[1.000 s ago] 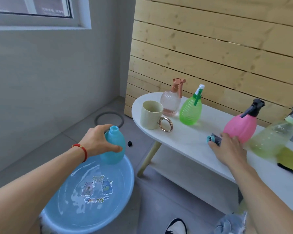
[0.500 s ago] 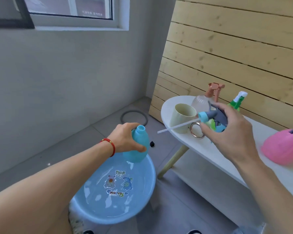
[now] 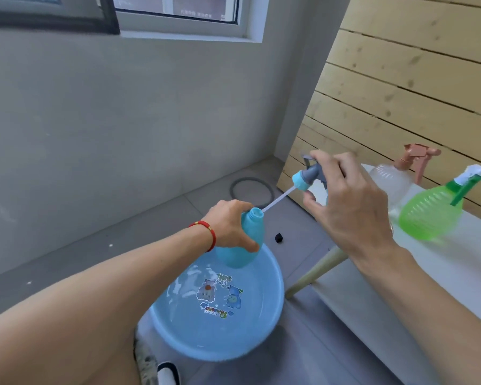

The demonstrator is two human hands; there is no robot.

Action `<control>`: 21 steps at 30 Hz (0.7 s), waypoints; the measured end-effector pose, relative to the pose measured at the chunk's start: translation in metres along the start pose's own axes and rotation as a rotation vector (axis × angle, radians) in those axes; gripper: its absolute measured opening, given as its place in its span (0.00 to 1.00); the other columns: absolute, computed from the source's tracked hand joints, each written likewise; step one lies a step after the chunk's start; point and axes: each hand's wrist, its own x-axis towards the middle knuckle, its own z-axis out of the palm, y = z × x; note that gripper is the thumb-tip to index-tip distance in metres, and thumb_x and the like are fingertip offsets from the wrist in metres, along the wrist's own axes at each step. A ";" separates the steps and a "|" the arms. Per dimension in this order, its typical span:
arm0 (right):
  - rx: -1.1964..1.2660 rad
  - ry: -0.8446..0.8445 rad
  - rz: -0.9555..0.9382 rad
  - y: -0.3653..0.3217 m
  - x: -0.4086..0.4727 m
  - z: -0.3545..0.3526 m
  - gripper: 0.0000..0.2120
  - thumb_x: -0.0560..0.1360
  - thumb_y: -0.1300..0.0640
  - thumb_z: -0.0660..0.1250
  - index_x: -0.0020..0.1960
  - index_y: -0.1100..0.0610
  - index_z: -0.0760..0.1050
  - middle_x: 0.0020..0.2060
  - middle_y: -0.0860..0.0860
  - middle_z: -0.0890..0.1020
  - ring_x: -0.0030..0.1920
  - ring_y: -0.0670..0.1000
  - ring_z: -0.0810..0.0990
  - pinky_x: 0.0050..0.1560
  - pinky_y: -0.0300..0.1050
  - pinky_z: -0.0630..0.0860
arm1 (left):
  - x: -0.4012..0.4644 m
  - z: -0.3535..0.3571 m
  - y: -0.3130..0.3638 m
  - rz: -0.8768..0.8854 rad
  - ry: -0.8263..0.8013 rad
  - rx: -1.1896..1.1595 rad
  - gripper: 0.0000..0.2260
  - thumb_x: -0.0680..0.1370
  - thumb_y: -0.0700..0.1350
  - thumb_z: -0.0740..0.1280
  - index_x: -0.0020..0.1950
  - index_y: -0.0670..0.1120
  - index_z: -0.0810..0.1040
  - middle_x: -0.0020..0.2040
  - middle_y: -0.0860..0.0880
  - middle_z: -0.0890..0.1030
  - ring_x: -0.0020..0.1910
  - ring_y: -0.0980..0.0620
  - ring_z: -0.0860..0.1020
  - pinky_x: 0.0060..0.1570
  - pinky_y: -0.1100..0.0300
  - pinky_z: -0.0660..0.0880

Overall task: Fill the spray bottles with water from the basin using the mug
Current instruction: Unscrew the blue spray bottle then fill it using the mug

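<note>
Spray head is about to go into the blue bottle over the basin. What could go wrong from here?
The dip tube comes in at a slant, its tip just beside the blue bottle mouth; it may catch the rim and bend. The left hand holds the open bottle tilted over the basin, so a nudge from the spray head in the right hand might spill it.

Head-worn wide-angle view, looking forward and down.

It looks from the person's head past both forearms, close to the hands, onto the basin [image 3: 217, 315] on the floor and the worktop [image 3: 439, 262] edge at right; the room corner and window lie beyond.
</note>
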 end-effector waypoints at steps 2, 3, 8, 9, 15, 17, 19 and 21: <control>-0.030 -0.025 -0.106 -0.010 0.001 0.007 0.25 0.72 0.57 0.74 0.68 0.54 0.76 0.50 0.52 0.77 0.46 0.55 0.78 0.31 0.48 0.74 | 0.000 -0.001 -0.001 0.000 0.002 0.007 0.25 0.59 0.58 0.80 0.52 0.53 0.80 0.44 0.52 0.82 0.45 0.49 0.81 0.45 0.50 0.82; -0.026 -0.055 -0.164 -0.016 0.000 0.012 0.24 0.73 0.57 0.73 0.68 0.55 0.75 0.50 0.52 0.77 0.46 0.55 0.79 0.31 0.49 0.75 | 0.001 -0.002 -0.001 0.002 0.007 0.007 0.25 0.59 0.58 0.80 0.52 0.53 0.80 0.43 0.52 0.82 0.45 0.49 0.81 0.45 0.50 0.82; 0.129 -0.285 -0.412 -0.031 0.004 0.040 0.22 0.74 0.58 0.76 0.67 0.54 0.76 0.48 0.51 0.77 0.46 0.55 0.78 0.35 0.50 0.78 | 0.000 -0.005 0.001 -0.016 0.047 0.002 0.22 0.62 0.56 0.82 0.48 0.51 0.77 0.42 0.50 0.80 0.45 0.47 0.79 0.43 0.52 0.80; 0.174 -0.326 -0.414 -0.030 0.007 0.043 0.22 0.74 0.57 0.75 0.66 0.53 0.76 0.48 0.51 0.77 0.47 0.55 0.78 0.34 0.50 0.78 | -0.001 -0.005 0.001 -0.021 0.055 -0.006 0.21 0.62 0.55 0.82 0.46 0.50 0.76 0.41 0.49 0.80 0.44 0.47 0.79 0.42 0.52 0.79; 0.407 -0.568 -0.262 -0.030 0.031 0.051 0.17 0.77 0.59 0.70 0.64 0.48 0.74 0.52 0.46 0.80 0.53 0.53 0.76 0.50 0.53 0.77 | -0.003 -0.007 -0.002 0.012 0.121 0.011 0.19 0.63 0.54 0.81 0.46 0.50 0.77 0.40 0.50 0.80 0.43 0.47 0.78 0.40 0.55 0.76; 0.462 -0.666 -0.165 -0.032 0.038 0.053 0.14 0.78 0.59 0.69 0.61 0.46 0.73 0.50 0.45 0.81 0.51 0.53 0.77 0.51 0.55 0.77 | -0.004 -0.009 -0.004 0.012 0.130 0.002 0.19 0.63 0.53 0.81 0.43 0.54 0.74 0.39 0.51 0.79 0.42 0.48 0.78 0.40 0.56 0.75; 0.474 -0.713 -0.138 -0.035 0.045 0.053 0.11 0.77 0.57 0.70 0.57 0.47 0.74 0.47 0.44 0.81 0.48 0.53 0.78 0.49 0.54 0.77 | -0.004 -0.011 -0.007 -0.005 0.132 -0.005 0.18 0.62 0.53 0.82 0.43 0.54 0.75 0.39 0.51 0.80 0.42 0.48 0.78 0.40 0.55 0.76; 0.458 -0.766 -0.137 -0.041 0.053 0.055 0.10 0.76 0.56 0.71 0.55 0.48 0.75 0.46 0.45 0.81 0.48 0.52 0.78 0.47 0.51 0.77 | -0.003 -0.013 -0.008 -0.022 0.136 -0.008 0.17 0.62 0.53 0.81 0.41 0.53 0.75 0.40 0.49 0.81 0.42 0.47 0.79 0.39 0.54 0.77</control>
